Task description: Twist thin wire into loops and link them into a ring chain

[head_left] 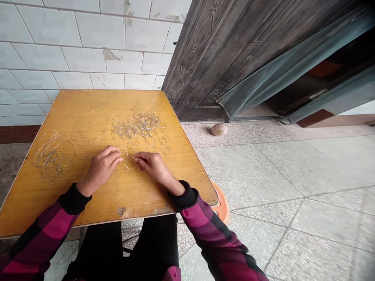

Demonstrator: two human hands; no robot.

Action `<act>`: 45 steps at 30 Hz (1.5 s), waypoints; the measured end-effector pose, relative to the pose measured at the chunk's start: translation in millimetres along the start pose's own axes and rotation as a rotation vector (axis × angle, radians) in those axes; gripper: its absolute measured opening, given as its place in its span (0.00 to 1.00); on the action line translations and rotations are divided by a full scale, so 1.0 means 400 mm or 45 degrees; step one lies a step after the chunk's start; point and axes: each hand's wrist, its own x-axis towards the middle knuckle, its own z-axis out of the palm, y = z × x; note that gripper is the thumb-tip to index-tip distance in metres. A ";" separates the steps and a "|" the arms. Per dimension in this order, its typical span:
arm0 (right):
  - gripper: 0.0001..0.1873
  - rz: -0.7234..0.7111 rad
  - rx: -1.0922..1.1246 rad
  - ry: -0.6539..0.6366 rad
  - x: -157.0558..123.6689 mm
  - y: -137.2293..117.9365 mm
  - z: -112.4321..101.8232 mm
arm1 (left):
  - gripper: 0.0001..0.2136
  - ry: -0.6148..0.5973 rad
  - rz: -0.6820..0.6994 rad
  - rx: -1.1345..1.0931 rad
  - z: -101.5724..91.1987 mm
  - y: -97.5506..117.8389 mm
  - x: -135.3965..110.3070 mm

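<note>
As I look down from my head camera, my left hand [101, 167] and right hand [154, 164] sit close together on the yellow wooden surface [96, 102]. Both are closed in a pinch on a thin wire loop [130, 165], which hangs between my fingertips just over the middle of the surface. Ahead of my hands lies a heap of wire rings [137, 127], tangled and overlapping. To the left is a looser tangle of wire [51, 158], and a few single rings [83, 134] lie between the two. The surface has a chipped front edge [121, 211]. My checked magenta and black sleeves [213, 234] end in black cuffs [183, 195], and my black trousers [101, 249] show below. An orange plastic rim [223, 205] peeks out under the right corner. Beyond stand a white tiled wall [73, 47] and a dark metal door [222, 58], with a small round stone [219, 129] on the speckled tile floor [293, 175].
</note>
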 end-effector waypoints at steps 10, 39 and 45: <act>0.10 0.152 0.316 -0.015 0.004 0.008 -0.003 | 0.15 0.015 -0.027 -0.110 0.001 -0.004 -0.002; 0.11 0.243 -0.529 0.308 -0.017 0.058 -0.019 | 0.10 0.011 -0.128 -0.060 -0.018 -0.018 0.006; 0.13 0.169 -0.546 0.335 -0.022 0.070 -0.016 | 0.10 0.210 -0.344 0.013 -0.140 -0.063 0.014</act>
